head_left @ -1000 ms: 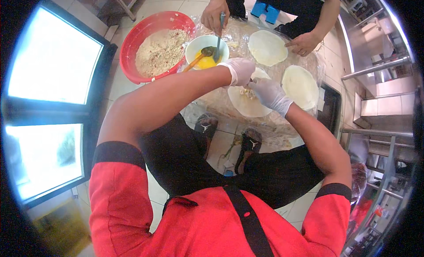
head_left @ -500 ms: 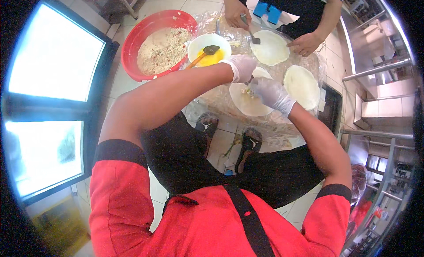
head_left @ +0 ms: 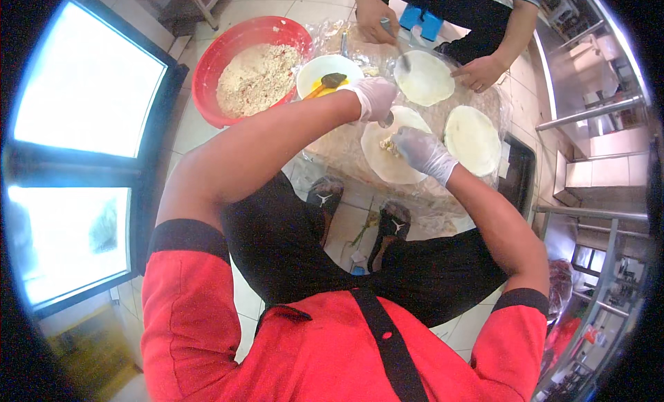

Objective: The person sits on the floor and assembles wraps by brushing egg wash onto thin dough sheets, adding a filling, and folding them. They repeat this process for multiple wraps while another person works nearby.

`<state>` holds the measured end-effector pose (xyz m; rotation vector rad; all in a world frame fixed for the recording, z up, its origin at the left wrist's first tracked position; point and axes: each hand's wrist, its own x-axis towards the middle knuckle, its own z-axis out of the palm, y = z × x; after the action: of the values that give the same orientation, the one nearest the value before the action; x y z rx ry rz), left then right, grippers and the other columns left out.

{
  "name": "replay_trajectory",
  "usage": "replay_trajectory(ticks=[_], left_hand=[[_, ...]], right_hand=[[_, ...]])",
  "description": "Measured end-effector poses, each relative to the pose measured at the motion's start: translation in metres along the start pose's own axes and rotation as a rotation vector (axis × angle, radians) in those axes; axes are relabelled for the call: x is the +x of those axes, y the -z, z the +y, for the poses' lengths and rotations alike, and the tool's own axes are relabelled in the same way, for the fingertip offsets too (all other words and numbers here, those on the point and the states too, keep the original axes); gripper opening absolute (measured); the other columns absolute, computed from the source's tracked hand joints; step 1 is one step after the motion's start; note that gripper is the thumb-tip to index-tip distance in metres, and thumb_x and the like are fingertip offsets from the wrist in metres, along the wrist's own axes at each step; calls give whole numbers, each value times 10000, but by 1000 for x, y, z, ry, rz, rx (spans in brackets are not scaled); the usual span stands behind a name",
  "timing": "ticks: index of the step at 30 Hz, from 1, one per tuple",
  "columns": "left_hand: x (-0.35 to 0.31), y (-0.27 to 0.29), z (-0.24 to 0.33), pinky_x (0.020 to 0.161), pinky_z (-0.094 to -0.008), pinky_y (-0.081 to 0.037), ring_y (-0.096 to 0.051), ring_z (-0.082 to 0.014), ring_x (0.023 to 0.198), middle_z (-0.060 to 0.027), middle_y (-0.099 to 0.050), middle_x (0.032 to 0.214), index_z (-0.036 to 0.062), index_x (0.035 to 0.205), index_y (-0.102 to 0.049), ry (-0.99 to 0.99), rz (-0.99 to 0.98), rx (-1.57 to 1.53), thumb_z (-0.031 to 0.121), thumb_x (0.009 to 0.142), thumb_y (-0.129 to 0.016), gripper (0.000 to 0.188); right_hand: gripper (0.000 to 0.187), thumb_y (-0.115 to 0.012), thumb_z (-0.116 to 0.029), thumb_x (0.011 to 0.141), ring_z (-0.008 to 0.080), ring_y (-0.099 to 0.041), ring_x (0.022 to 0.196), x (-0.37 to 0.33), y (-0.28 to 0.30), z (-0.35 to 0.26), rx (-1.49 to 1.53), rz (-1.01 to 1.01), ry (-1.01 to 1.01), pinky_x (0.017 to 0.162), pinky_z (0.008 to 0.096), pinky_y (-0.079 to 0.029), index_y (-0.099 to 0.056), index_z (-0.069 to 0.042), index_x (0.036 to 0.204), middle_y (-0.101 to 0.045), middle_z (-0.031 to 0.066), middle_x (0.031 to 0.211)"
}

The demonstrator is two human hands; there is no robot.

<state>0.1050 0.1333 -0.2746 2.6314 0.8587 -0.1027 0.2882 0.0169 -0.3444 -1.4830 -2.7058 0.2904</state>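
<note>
A round, pale dough sheet lies on the plastic-covered surface before me, with a small heap of crumbly filling on it. My left hand, in a clear glove, is closed on what looks like a metal spoon, its end pointing down over the sheet's far edge. My right hand, also gloved, has its fingers bunched at the filling; whatever lies between them is hidden. Just behind my left hand stands a white bowl of yellow liquid, a wooden-handled dark spoon resting in it.
A large red basin of crumbly filling is at the far left. Two more dough rounds lie near: one far, one at the right. Across from me, a person's left-side hand holds a blurred tool; their other hand touches the far round.
My hands have drawn apart: the left has shifted slightly left with the spoon, the right has dropped nearer the filling. The other person's tool has moved toward the far round's left edge.
</note>
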Motion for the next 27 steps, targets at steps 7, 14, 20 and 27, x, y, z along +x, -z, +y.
replay_trajectory(ticks=[7, 14, 20, 27], left_hand=[[-8, 12, -1, 779, -452, -551, -697, -400, 898, -273, -695, 905, -55, 894, -702, 3, 51, -26, 111, 763, -616, 228], [-15, 20, 3, 759, -458, -554, -702, -400, 861, -272, -695, 862, -54, 845, -713, -9, 6, -35, 138, 763, -638, 222], [-8, 8, -9, 729, -443, -556, -709, -386, 806, -254, -694, 799, -33, 781, -723, -28, 53, 8, 129, 736, -636, 189], [-9, 8, -13, 703, -434, -553, -705, -373, 760, -237, -683, 755, -35, 743, -707, -64, 28, 34, 139, 729, -617, 197]], right_hand=[[157, -569, -150, 876, 368, -645, 930, 0, 10, 14, 102, -79, -247, 819, 467, -518, -641, -37, 958, -650, 199, 969], [180, -585, -148, 863, 376, -642, 942, 2, -2, 6, 107, -130, -179, 836, 456, -515, -648, -36, 989, -649, 200, 974], [175, -596, -149, 852, 366, -651, 924, 3, -8, 9, 67, -105, -86, 820, 446, -526, -646, -37, 977, -655, 182, 967], [130, -598, -141, 829, 358, -678, 847, 3, 15, 2, 56, 2, -112, 763, 453, -545, -678, -55, 885, -672, 180, 900]])
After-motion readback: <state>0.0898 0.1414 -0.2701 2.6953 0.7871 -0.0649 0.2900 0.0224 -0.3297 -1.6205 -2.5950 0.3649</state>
